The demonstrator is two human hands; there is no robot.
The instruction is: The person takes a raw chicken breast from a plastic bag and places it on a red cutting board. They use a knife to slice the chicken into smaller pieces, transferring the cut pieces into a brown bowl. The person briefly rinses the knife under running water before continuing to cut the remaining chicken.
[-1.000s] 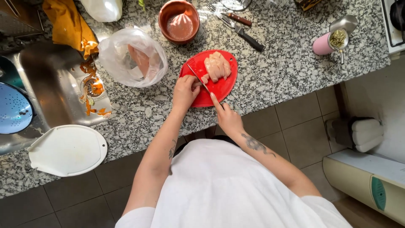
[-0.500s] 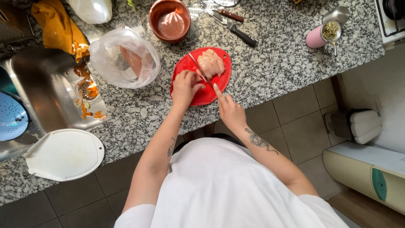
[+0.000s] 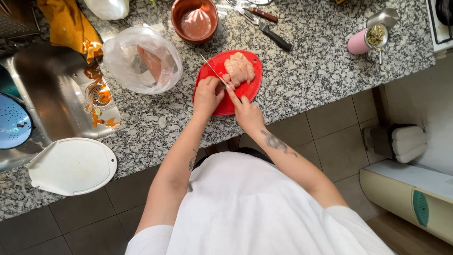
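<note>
A piece of raw pale chicken point(image 3: 239, 68) lies on a red round cutting board point(image 3: 250, 92) on the speckled granite counter point(image 3: 311, 80). My left hand point(image 3: 206, 94) rests on the board's near left side, fingertips against the meat's edge. My right hand point(image 3: 246, 112) grips the handle of a thin knife point(image 3: 211, 67), index finger stretched along it. The blade points up and to the left, past the board's rim, beside the chicken.
A clear plastic bag with more meat point(image 3: 141, 59) lies left of the board. A brown clay bowl point(image 3: 194, 19), two dark-handled utensils point(image 3: 271, 33) and a pink cup point(image 3: 359, 43) sit further back. A steel sink point(image 3: 42, 94) with orange peelings, a blue colander point(image 3: 12, 125) and a white lid point(image 3: 71, 165) are at the left.
Both hands stay at the board. The knife has shifted a little to the left along the meat's edge, and the view has drifted slightly.
</note>
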